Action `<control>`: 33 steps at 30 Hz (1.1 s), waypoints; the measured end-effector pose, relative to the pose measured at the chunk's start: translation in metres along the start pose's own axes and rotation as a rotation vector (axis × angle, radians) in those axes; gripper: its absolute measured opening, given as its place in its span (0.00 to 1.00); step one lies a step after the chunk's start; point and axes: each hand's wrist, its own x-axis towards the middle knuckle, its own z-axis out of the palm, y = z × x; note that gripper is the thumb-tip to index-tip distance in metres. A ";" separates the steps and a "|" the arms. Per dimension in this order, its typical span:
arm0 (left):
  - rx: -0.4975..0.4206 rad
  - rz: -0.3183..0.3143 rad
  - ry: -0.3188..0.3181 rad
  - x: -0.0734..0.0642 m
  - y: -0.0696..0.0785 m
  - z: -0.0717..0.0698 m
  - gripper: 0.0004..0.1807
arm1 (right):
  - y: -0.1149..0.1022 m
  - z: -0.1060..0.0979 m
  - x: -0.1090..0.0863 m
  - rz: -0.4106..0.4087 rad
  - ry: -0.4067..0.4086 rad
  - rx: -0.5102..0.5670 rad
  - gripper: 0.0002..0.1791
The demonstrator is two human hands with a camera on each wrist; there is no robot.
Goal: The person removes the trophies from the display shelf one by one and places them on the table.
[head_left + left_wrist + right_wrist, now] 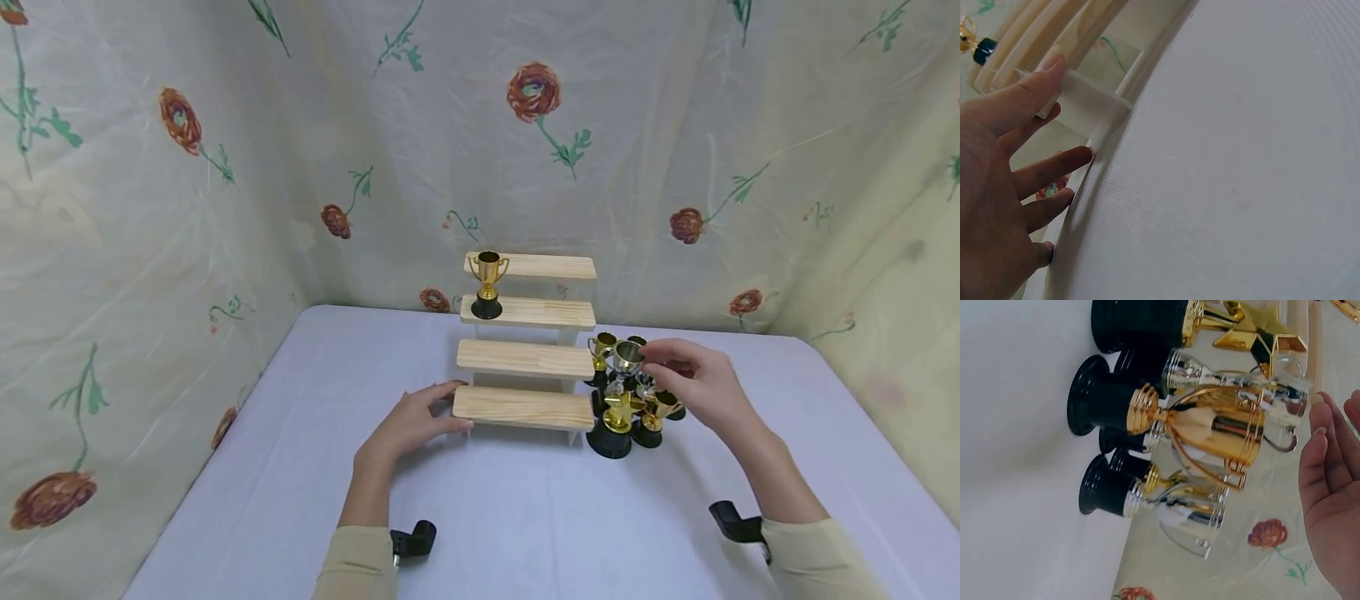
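A four-step display stand (525,406) with pale wooden boards stands mid-table. My left hand (411,421) holds the left end of its lowest board, thumb and index finger on either side, other fingers spread. A gold trophy cup (487,268) on a black base stands at the left of the second board from the top. To the right of the stand is a group of small trophies. My right hand (693,379) is over them, fingertips at the rim of a tall silver trophy cup (1294,403); a firm grip is not visible. Beside that cup is a gold star trophy (618,414).
Close by in the group stand a gold cup (1216,428) and a smaller silver cup (1191,515), partly overlapping others. A white cloth (300,467) covers the table. Flowered curtains (615,158) hang behind and at both sides.
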 end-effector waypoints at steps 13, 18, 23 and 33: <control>-0.003 0.013 -0.010 0.000 0.001 0.001 0.39 | -0.012 0.013 0.013 -0.046 -0.021 0.044 0.16; 0.000 0.023 -0.011 0.002 0.001 0.001 0.40 | -0.017 0.014 0.018 -0.039 -0.020 0.032 0.16; 0.004 0.029 -0.008 0.002 0.000 0.001 0.40 | -0.019 0.018 0.021 -0.038 -0.019 0.050 0.16; 0.004 0.011 0.003 0.000 -0.002 0.001 0.39 | -0.025 0.031 0.031 -0.023 -0.035 0.131 0.18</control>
